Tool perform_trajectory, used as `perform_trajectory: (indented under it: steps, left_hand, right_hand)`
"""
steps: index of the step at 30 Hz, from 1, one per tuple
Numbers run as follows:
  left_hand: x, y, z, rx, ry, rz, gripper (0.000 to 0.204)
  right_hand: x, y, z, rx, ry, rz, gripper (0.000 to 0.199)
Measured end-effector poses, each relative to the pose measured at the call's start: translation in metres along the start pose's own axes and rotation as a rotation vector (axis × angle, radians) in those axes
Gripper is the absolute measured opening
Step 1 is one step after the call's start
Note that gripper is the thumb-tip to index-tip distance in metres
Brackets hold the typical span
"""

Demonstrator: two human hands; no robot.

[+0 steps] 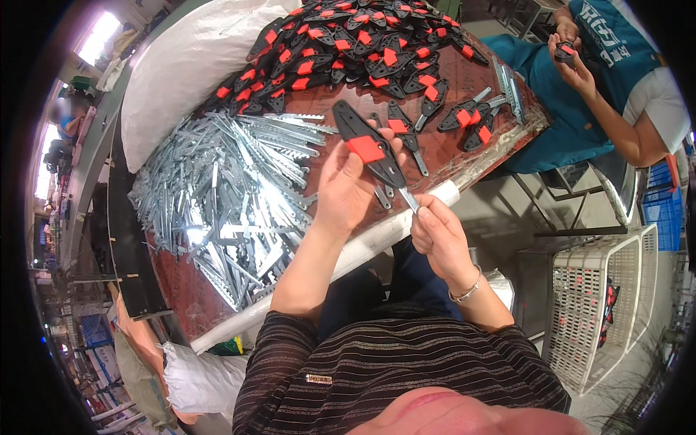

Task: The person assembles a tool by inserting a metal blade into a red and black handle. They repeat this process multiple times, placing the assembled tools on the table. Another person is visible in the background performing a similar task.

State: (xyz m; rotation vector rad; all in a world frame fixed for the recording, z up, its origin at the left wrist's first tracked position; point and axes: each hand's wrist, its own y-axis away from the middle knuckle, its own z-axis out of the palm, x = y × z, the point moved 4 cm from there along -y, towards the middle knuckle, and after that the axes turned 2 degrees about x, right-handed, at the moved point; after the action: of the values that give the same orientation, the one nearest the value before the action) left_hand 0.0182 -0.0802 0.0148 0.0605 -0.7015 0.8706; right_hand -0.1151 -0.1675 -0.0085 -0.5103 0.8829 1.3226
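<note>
My left hand (pixel 345 194) is closed around a flat black plastic piece (pixel 354 123), pointed at its ends, with a red square patch on its face. Between thumb and fingers, my right hand (pixel 439 235) pinches a flat metal strip (pixel 408 197) at the black piece's lower end. The strip's upper end meets that piece; how far it goes in is hidden. Just beyond my hands, a few similar black pieces with red patches (pixel 403 125) lie on the reddish-brown table (pixel 177 283), some with metal strips sticking out.
A large pile of loose notched metal strips (pixel 225 188) covers the table's left side. Behind it rise a heap of black pieces (pixel 362 43) and a white sack (pixel 177 80). A co-worker (pixel 616 80) handles a black piece at right, above a white plastic crate (pixel 580 319).
</note>
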Motion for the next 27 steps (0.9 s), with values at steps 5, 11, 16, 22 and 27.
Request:
perform_trajectory:
  steps: [5,11,16,22,27]
  left_hand:
    - [-0.007,0.003,-0.012,0.037,0.09,-0.019,0.043]
    - [-0.017,0.008,-0.024,0.058,0.079,-0.058,0.038]
    - [-0.011,0.006,-0.021,0.111,0.183,-0.109,0.04]
    - [-0.011,0.005,-0.034,0.117,0.115,-0.044,0.042]
    - [-0.011,0.003,-0.029,0.125,0.394,-0.113,0.046]
  right_hand:
    - [0.006,-0.014,0.013,0.058,0.003,-0.085,0.034]
    - [0.007,-0.031,0.014,0.066,0.048,-0.086,0.037]
    - [0.002,-0.037,0.019,0.084,0.164,-0.224,0.04]
    - [0.006,-0.038,0.019,0.138,0.474,-0.37,0.043]
    - [0.014,-0.039,0.017,0.144,0.411,-0.361,0.042]
